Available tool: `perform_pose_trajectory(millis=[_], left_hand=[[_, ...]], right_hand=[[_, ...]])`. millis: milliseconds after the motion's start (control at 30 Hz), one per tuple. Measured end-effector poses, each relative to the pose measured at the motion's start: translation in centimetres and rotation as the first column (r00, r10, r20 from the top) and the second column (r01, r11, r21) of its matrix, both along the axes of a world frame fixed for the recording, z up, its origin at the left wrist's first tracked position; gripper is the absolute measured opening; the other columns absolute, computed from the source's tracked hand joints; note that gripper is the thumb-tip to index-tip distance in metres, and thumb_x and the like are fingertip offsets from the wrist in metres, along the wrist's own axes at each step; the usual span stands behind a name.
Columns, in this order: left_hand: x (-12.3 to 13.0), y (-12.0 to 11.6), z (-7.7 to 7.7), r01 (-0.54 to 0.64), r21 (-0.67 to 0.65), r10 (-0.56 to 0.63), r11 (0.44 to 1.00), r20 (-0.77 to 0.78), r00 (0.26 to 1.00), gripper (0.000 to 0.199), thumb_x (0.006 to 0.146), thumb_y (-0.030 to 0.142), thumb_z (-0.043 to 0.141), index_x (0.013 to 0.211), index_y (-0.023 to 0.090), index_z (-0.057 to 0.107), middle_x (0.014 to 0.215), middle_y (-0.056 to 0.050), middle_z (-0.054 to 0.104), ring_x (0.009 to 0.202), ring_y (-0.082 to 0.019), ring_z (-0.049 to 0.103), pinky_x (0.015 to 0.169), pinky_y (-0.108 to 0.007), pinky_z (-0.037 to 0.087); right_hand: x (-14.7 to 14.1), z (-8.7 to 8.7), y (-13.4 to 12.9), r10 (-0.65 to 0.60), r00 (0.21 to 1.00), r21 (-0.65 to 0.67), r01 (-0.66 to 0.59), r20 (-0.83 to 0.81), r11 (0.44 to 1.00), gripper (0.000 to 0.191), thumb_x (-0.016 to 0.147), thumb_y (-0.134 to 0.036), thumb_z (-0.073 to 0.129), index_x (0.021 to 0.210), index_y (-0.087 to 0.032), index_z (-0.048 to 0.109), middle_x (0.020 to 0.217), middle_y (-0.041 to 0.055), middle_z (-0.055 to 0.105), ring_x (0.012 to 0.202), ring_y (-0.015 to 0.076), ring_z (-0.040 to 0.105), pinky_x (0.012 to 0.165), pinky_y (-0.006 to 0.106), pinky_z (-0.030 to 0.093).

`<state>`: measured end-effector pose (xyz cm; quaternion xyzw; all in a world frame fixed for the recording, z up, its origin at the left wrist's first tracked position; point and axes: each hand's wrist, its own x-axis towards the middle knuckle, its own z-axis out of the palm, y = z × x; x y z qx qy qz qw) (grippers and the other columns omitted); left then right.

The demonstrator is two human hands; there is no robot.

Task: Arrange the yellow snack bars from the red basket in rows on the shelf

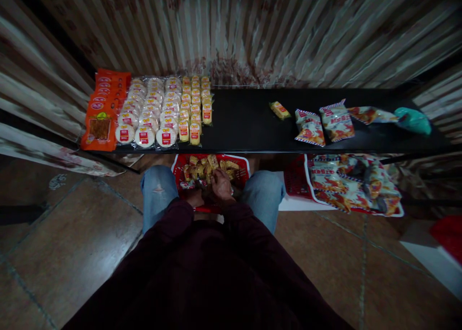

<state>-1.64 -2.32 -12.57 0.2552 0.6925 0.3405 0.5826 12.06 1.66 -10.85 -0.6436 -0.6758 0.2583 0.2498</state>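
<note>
My right hand [221, 184] is down in a red basket [247, 169] between my knees. Its fingers are bent among small yellow wrapped snack packs [211, 164]; what lies under them is hidden. Lower and to the left, my left hand [195, 198] is inside the same basket, its fingers lost in shadow. On the black shelf [241, 120] above, similar yellow packs [195, 133] stand in overlapping rows. Beside them are rows of round white wrapped crackers [166, 136] and orange packets [99, 128] at the left end.
A single yellow pack [279, 110] lies farther right on the shelf, then white-and-red snack bags [337, 120] and a teal bag [413, 120]. Under the shelf's right side, a second red basket [298, 178] is full of such bags. Pleated curtains [249, 31] hang behind.
</note>
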Motion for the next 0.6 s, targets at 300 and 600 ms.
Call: perform_pose_trajectory(millis=[300,600], left_hand=[[-2.4,1.1,2.8,0.585,-0.375,-0.682,0.719,-0.540,0.493,0.016,0.072,0.028,0.066,0.084,0.019,0.070,0.089,-0.006,0.072,0.088,-0.018,0.065,0.075,-0.023,0.046],[-3.3,2.0,3.1,0.454,-0.273,-0.506,0.848,-0.669,0.544,0.021,0.084,0.014,0.050,0.090,0.012,0.070,0.083,-0.006,0.071,0.071,-0.012,0.062,0.061,-0.019,0.041]], right_hand=[[0.4,0.3,0.4,-0.113,0.975,0.038,0.123,-0.189,0.992,0.032,0.085,-0.031,0.049,0.107,-0.015,0.065,0.122,0.0123,0.060,0.116,0.0226,0.053,0.104,0.037,0.039],[2.4,1.1,0.3,-0.563,0.821,-0.193,0.540,-0.094,0.819,0.038,0.081,-0.026,0.045,0.110,-0.011,0.062,0.117,0.0153,0.059,0.112,0.0245,0.052,0.101,0.037,0.038]])
